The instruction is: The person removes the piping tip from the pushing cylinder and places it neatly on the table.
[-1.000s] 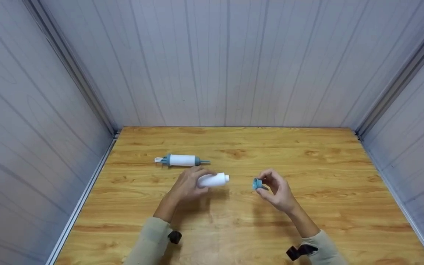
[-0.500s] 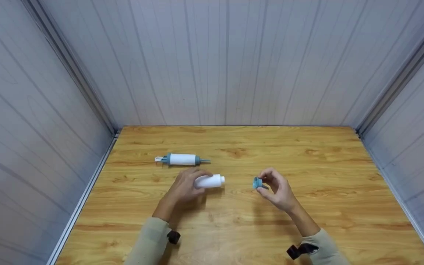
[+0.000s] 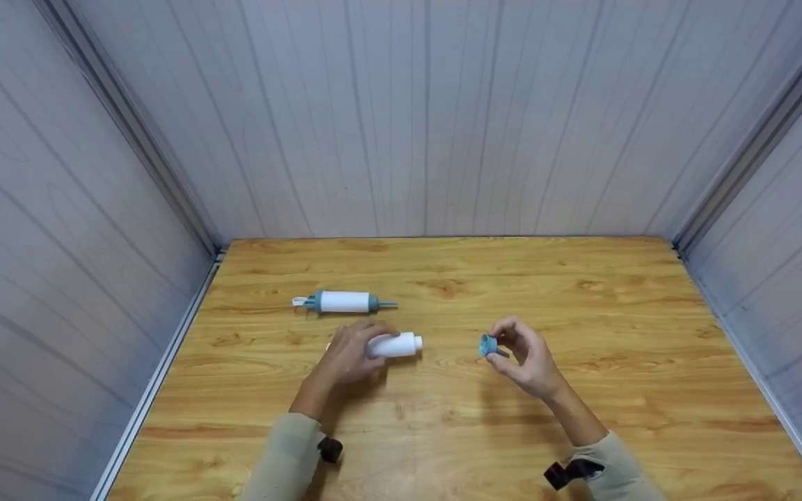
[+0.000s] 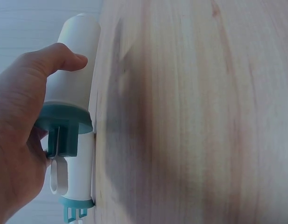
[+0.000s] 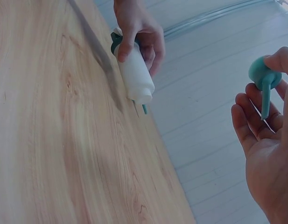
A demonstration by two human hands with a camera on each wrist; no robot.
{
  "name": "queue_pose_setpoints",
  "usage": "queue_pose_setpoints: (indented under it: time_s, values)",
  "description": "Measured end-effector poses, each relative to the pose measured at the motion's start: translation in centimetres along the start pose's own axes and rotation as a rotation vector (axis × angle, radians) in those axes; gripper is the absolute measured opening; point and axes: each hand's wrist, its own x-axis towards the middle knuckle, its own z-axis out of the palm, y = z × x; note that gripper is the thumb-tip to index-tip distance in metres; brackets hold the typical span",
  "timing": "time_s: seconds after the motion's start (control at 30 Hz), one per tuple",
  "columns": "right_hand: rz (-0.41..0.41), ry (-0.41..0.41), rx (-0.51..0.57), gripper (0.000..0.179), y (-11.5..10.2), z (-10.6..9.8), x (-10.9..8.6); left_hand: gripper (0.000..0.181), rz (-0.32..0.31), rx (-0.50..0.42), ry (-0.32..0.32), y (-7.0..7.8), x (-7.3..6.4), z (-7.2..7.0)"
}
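I see left hand [image 3: 349,353] gripping plain white tube [image 3: 395,345], right hand [image 3: 532,365] to the tube's right, pinching teal nozzle [image 3: 488,346]

Two white tubes [image 3: 395,345] [image 3: 345,302], two teal nozzle caps [image 3: 488,345] [image 3: 374,303], two hands [image 3: 350,353] [image 3: 530,363], two wrist cameras [image 3: 330,449] [image 3: 558,476], one wood-grain tabletop [image 3: 436,431], three walls [image 3: 401,118] [image 3: 53,250] [image 3: 777,250].
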Motion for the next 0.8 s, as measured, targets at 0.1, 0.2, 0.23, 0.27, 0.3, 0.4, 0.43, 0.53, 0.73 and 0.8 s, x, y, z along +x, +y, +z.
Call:
queue_pose_setpoints:
  time_s: [0.1, 0.2, 0.23, 0.27, 0.3, 0.4, 0.43, 0.53, 0.73, 0.8]
  values:
    - [-0.005, 0.005, 0.009, 0.030, -0.06, 0.03, 0.12, 0.042, -0.007, 0.005, -0.003, -0.05, -0.03, -0.05]
    - [-0.008, -0.005, 0.023, 0.029, -0.03, 0.05, 0.09, 0.042, 0.005, 0.025, 0.008, -0.14, -0.12, 0.00]
    - [-0.007, -0.007, 0.027, 0.029, -0.03, 0.07, 0.07, 0.043, 0.010, 0.031, 0.012, -0.18, -0.14, 0.03]
    - [-0.006, -0.010, 0.030, 0.029, -0.03, 0.08, 0.05, 0.043, 0.016, 0.040, 0.017, -0.22, -0.15, 0.06]
    - [-0.009, -0.012, 0.030, 0.028, -0.01, 0.07, 0.03, 0.043, 0.022, 0.046, 0.020, -0.27, -0.16, 0.09]
    - [-0.013, -0.011, 0.027, 0.028, 0.02, 0.08, -0.01, 0.043, 0.031, 0.063, 0.024, -0.43, -0.22, 0.18]
    - [-0.014, -0.010, 0.023, 0.028, 0.01, 0.08, 0.00, 0.043, 0.026, 0.064, 0.020, -0.48, -0.25, 0.19]
    - [-0.017, -0.006, 0.018, 0.029, 0.04, 0.05, 0.00, 0.043, 0.010, 0.065, 0.009, -0.64, -0.36, 0.26]
    - [-0.021, -0.009, 0.030, 0.029, 0.09, 0.07, 0.00, 0.041, -0.033, 0.040, -0.015, -0.67, -0.52, 0.30]
    - [-0.022, -0.009, 0.032, 0.029, 0.10, 0.10, 0.00, 0.042, -0.039, 0.029, -0.020, -0.64, -0.55, 0.28]
